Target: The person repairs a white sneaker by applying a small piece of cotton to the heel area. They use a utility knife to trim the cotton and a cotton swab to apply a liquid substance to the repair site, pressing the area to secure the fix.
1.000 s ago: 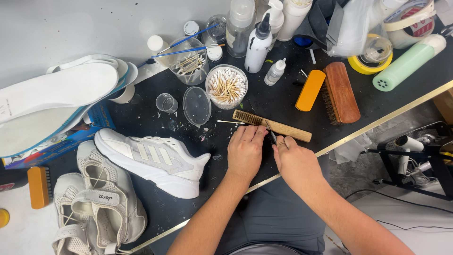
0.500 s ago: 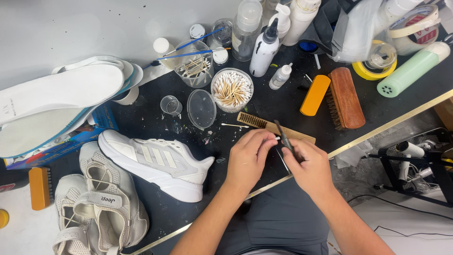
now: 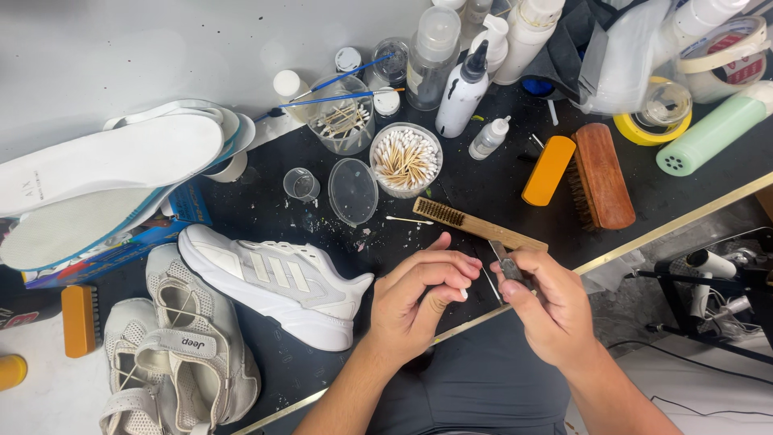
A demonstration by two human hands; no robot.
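We've got both hands low over the front edge of the dark worktop [image 3: 483,173]. Our right hand [image 3: 551,310] has its fingers pinched tight on a small grey metal tool [image 3: 508,264], looks like a little blade or tweezers, can't really tell which, and it's tilted up toward the wire brush [image 3: 477,225] lying just behind it. Our left hand [image 3: 415,298] is curled up, fingertips bunched together near the tool's lower end; there's maybe a thin white stick [image 3: 489,285] between the two hands, but whether the left fingers actually hold anything we can't make out. Just left of the left hand sits a white sneaker [image 3: 274,282] on its sole, toe pointing right. Behind that there's a tub of cotton swabs [image 3: 406,159], its clear lid [image 3: 353,191] lying beside it, plus one loose swab [image 3: 409,220] next to the wire brush. Off to the right, an orange brush [image 3: 548,170] and a wooden brush [image 3: 602,175] lie side by side.
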